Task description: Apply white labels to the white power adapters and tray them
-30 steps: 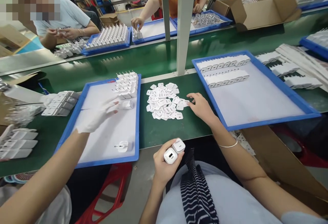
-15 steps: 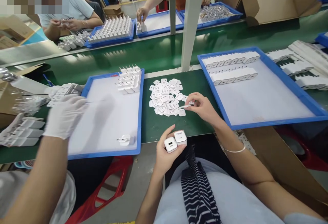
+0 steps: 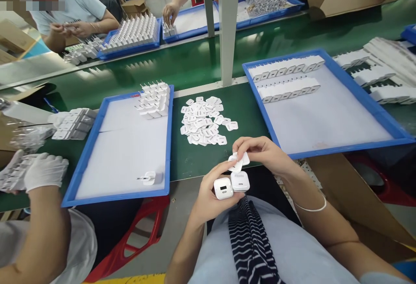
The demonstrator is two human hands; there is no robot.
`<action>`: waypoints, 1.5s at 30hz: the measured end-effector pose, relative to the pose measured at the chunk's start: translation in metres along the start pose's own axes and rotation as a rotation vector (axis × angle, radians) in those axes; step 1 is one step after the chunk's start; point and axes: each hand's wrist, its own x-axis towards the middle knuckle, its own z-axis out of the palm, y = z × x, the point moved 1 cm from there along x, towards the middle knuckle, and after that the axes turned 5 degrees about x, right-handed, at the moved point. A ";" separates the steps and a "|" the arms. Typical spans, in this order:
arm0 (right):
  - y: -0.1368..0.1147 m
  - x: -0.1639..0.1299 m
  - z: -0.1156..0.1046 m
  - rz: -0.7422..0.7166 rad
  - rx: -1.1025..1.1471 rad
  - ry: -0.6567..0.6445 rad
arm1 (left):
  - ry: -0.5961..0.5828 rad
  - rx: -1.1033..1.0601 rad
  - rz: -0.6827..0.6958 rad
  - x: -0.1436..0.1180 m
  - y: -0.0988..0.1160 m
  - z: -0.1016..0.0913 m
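Two white chargers sit side by side in my left hand (image 3: 205, 195), its fingers and thumb closed around them. The left charger (image 3: 223, 188) shows a dark port and a slot below it; the right charger (image 3: 240, 182) has a single slot in its face. Just above them, my right hand (image 3: 264, 153) pinches thin white cover plates (image 3: 236, 165), apparently two, overlapping. My left forefinger reaches up to the plates' edge. Beyond my hands, a pile of similar cover plates (image 3: 199, 121) lies on the green table (image 3: 188, 162).
A blue-rimmed tray (image 3: 169, 145) with standing chargers (image 3: 154, 100) is on the left; another tray (image 3: 261, 111) with two charger rows is on the right. A co-worker's gloved hand (image 3: 47, 172) is at far left. A metal post (image 3: 227, 33) rises behind the pile.
My right hand has come from the pile toward my left hand with the plates. The co-worker's gloved hand has moved left, off the left tray.
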 end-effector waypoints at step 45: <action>0.051 0.003 0.021 -0.164 0.287 0.399 | 0.286 -0.549 -0.206 0.030 -0.022 0.015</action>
